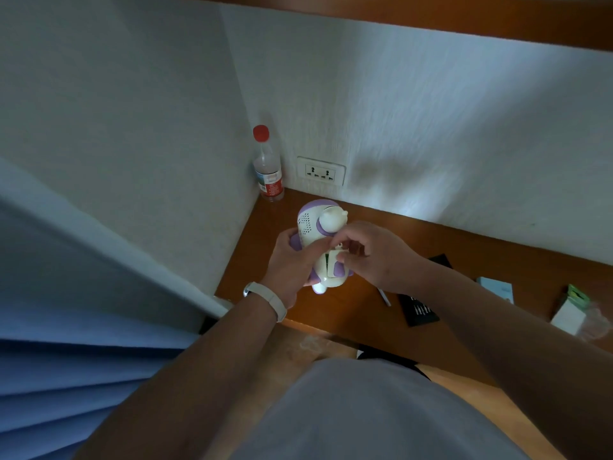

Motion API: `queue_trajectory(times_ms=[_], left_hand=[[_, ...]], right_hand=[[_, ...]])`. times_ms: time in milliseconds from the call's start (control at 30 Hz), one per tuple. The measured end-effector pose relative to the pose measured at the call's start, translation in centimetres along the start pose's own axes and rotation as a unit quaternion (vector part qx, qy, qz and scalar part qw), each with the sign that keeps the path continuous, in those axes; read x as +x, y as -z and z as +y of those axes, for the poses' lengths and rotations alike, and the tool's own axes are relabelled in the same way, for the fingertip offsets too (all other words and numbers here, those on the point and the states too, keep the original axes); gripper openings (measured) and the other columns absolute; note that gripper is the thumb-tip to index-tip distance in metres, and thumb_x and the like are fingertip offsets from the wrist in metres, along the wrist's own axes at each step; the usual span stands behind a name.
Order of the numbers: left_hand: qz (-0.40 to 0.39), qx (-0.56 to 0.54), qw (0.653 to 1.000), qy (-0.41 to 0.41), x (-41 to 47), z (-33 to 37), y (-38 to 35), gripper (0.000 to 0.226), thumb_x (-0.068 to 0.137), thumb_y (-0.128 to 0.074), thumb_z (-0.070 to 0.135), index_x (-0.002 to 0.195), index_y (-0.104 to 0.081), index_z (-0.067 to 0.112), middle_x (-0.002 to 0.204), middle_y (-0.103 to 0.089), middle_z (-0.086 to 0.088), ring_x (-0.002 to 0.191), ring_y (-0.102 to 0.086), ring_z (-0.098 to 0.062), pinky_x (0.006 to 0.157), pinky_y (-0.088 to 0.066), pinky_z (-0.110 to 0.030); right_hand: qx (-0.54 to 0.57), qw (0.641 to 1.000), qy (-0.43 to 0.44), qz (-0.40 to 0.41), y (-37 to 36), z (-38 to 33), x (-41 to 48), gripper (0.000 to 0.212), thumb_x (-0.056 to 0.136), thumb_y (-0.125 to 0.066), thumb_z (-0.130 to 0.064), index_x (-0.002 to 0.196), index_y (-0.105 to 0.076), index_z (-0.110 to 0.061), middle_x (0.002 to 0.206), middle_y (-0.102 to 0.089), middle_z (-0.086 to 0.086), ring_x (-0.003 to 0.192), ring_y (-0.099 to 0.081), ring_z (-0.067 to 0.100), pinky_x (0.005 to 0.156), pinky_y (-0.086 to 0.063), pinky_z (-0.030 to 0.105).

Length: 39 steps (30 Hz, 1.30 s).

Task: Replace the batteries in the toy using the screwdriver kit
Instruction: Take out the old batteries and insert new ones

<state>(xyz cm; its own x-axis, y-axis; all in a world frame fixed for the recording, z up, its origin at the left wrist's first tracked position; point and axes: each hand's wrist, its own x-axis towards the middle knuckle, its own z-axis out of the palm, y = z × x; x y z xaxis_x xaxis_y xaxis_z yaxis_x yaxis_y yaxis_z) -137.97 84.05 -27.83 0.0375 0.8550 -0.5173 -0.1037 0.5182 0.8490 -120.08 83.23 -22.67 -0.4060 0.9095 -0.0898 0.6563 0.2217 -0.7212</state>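
Holding the toy [306, 224] in my left hand [287, 260], I have my fingers curled round its purple and white body from the left, with my thumb lying across its back. It sits over the left part of the desk [348, 313], between the back left corner and the front edge; I cannot tell whether its lower end touches the wood. My right hand [374, 257] comes in from the right, fingers bent, thumb and forefinger pinching a small white piece [339, 257] at an opening low on the toy, where a bit of green shows. I cannot tell what that piece is. A bottle [268, 167] with a red cap stands in the back left corner, beside a wall socket [321, 170]. Near the front edge, right of my right wrist, lies an open black case [419, 310] with a thin white stick [384, 297] just beside it. Further right are a pale blue box [496, 287] and a green and white pack [570, 307].
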Motion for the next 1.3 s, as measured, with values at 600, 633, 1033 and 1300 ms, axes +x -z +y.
queue_trajectory(times_ms=[600, 633, 1033, 1300], left_hand=[[-0.049, -0.008, 0.998, -0.031, -0.8, 1.1, -0.4, 0.069, 0.081, -0.081, 0.028, 0.138, -0.043, 0.027, 0.125, -0.066, 0.002, 0.110, -0.068, -0.023, 0.084, -0.061, -0.047], [-0.052, -0.010, 0.998, -0.036, -0.9, 1.2, -0.4, 0.068, 0.081, -0.081, 0.027, 0.138, -0.043, 0.026, 0.125, -0.066, 0.002, 0.110, -0.068, -0.022, 0.082, -0.062, -0.044], [-0.145, -0.020, 0.986, -0.077, -1.4, 1.6, 0.4, 0.075, 0.079, -0.074, 0.027, 0.145, -0.039, 0.022, 0.135, -0.061, -0.004, 0.120, -0.064, -0.025, 0.092, -0.057, -0.053], [-0.154, -0.010, 0.985, -0.082, -1.1, 2.2, 0.1, 0.076, 0.079, -0.076, 0.031, 0.145, -0.039, 0.023, 0.136, -0.061, -0.004, 0.122, -0.062, -0.028, 0.094, -0.055, -0.057]], right_hand=[[0.247, 0.955, -0.152, 0.056, 0.1, 2.0, -0.3, 0.076, 0.068, -0.087, -0.043, 0.132, -0.046, -0.033, 0.126, -0.057, -0.013, 0.115, -0.058, 0.006, 0.087, -0.056, 0.032], [0.262, 0.952, -0.149, 0.044, 0.2, 2.1, -0.4, 0.079, 0.068, -0.088, -0.045, 0.133, -0.046, -0.033, 0.126, -0.058, -0.015, 0.116, -0.059, 0.007, 0.087, -0.057, 0.032], [0.449, 0.889, -0.083, -0.015, 0.2, 1.1, -0.8, 0.068, 0.080, -0.079, -0.018, 0.139, -0.046, -0.030, 0.125, -0.066, 0.002, 0.116, -0.064, 0.024, 0.085, -0.058, 0.040], [0.488, 0.868, -0.093, -0.016, 0.7, 0.7, -1.0, 0.066, 0.086, -0.069, -0.022, 0.145, -0.041, -0.026, 0.135, -0.061, 0.008, 0.122, -0.060, 0.029, 0.098, -0.050, 0.055]])
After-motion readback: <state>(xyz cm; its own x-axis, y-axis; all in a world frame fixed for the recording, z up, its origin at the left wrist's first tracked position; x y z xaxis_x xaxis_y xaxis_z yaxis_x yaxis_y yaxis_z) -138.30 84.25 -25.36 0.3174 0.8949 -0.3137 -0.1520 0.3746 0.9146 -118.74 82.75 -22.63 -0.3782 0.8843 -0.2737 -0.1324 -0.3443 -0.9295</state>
